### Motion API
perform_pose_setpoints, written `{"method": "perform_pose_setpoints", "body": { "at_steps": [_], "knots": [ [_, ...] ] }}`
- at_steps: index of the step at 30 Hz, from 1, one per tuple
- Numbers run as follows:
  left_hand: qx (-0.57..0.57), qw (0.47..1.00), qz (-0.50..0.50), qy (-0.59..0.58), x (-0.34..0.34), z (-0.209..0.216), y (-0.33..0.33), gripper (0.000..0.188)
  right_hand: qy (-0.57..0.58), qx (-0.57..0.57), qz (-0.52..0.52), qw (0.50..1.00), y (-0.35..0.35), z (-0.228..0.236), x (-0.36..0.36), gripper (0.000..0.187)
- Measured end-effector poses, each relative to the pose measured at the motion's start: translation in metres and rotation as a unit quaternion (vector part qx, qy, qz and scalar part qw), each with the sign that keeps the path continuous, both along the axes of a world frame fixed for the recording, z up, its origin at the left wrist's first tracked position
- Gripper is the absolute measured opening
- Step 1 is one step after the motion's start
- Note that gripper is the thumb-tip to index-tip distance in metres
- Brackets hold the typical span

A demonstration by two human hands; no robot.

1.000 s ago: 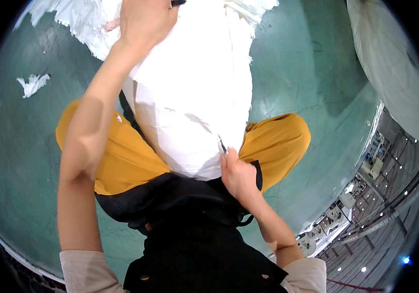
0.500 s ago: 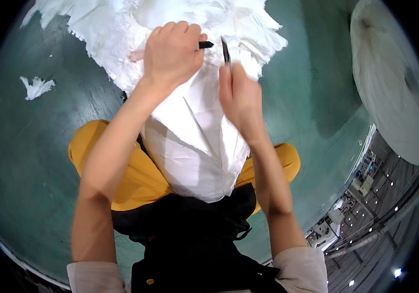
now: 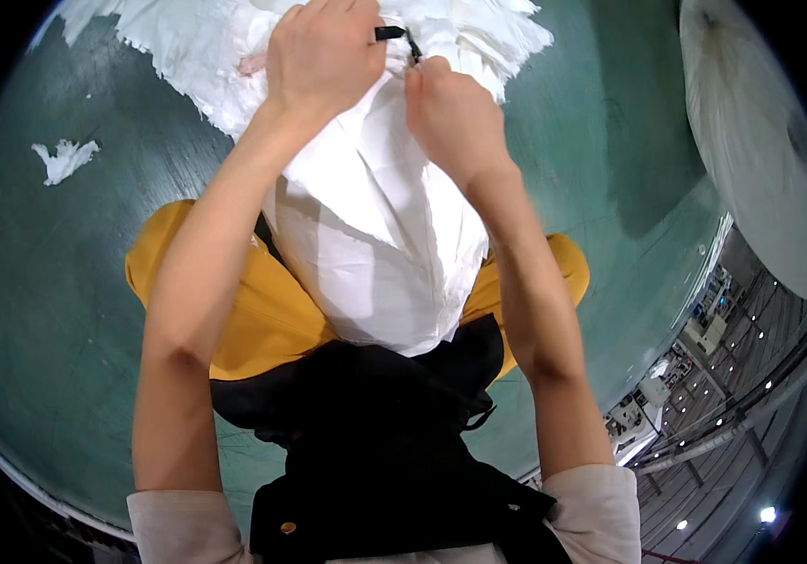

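A white, folded, paper- or cloth-like bundle [image 3: 347, 273] lies between my knees, its far end spreading into a frayed, fluffy white mass [image 3: 192, 75]. Over that far end my left hand [image 3: 324, 61] is closed, knuckles up, with a short black flat piece [image 3: 388, 33] sticking out by its thumb side. Just to the right, my right hand [image 3: 457, 117] pinches a slim dark pointed tool [image 3: 413, 47], whose exact kind I cannot make out. The tool's tip points away from me and meets or nearly meets the black piece. A small pinkish patch [image 3: 251, 64] shows beside my left wrist.
I sit on a green surface [image 3: 75, 273], my legs in yellow trousers [image 3: 263, 310] around the bundle. One loose white tuft [image 3: 67, 162] lies at left. A large pale rounded sheet-like form [image 3: 751, 141] stands at far right, beyond it a lower area with equipment [image 3: 695, 338].
Both hands have moved farther away from me, toward the top of the view. The right hand's tool has come closer to the black piece in the left.
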State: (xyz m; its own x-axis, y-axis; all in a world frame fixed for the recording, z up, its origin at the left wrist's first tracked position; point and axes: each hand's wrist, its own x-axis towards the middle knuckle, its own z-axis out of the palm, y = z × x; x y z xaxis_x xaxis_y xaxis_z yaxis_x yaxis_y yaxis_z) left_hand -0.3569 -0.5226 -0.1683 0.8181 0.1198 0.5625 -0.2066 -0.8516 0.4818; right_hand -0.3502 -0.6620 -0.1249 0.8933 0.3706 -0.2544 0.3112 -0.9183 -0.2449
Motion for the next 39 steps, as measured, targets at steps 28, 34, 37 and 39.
{"method": "perform_pose_setpoints", "body": {
  "at_steps": [28,34,37,39],
  "knots": [
    [-0.021,0.998,0.005,0.059,0.0,-0.01,0.005,0.013,-0.046,0.055,0.022,0.997,-0.001,-0.009,0.005,0.026],
    [-0.026,0.998,0.003,0.062,0.001,-0.014,0.003,0.014,-0.016,0.022,0.01,1.0,0.0,-0.013,0.004,0.025],
    [-0.028,0.997,0.002,0.071,0.002,-0.012,0.005,0.013,-0.007,0.046,0.019,0.999,0.002,-0.006,0.005,0.024],
    [-0.02,0.997,0.003,0.069,0.002,-0.013,0.007,0.012,-0.003,0.034,0.014,0.999,-0.007,-0.007,-0.009,0.024]
  ]
}}
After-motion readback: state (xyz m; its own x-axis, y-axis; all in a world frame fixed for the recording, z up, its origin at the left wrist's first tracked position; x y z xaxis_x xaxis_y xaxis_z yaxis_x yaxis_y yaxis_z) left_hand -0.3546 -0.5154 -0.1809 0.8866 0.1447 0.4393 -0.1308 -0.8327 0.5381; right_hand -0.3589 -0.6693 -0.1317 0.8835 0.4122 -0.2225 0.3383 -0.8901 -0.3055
